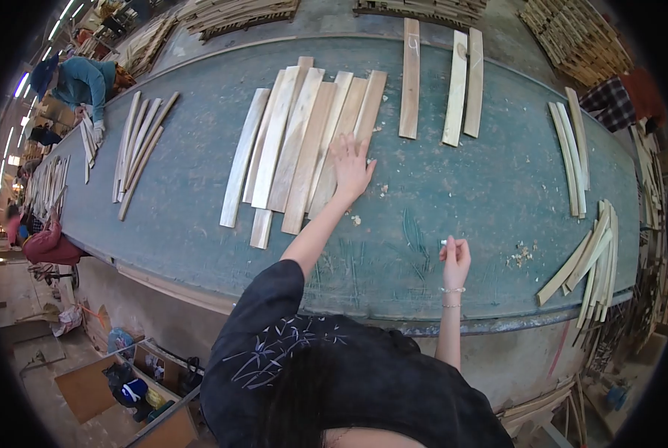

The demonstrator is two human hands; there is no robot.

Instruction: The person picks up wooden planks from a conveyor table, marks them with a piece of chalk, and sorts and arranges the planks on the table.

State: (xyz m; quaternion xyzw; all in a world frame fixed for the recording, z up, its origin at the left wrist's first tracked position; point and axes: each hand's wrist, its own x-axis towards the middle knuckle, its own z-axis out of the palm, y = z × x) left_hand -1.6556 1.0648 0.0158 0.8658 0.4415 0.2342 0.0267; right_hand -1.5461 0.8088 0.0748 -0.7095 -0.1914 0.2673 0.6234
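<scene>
My left hand (353, 166) lies flat with its fingers spread on the lower ends of the rightmost wooden slats (301, 145) in a row on the green table (252, 280). Several slats lie side by side there, their ends uneven, in pale and brownish tones. Closer to my body, my right hand (456, 256) is raised near the table's front edge, its fingers pinched on a small white piece of chalk (444, 242). Beyond it lie a slat with a chalk mark (409, 82) and two more slats (464, 86).
Other slats lie at the left (141, 145) and in a fanned pile at the right (594, 257). Wood shavings (524, 254) dot the tabletop. A co-worker in a teal top (87, 81) handles slats at the far left; another person's plaid sleeve (609, 103) shows at the right.
</scene>
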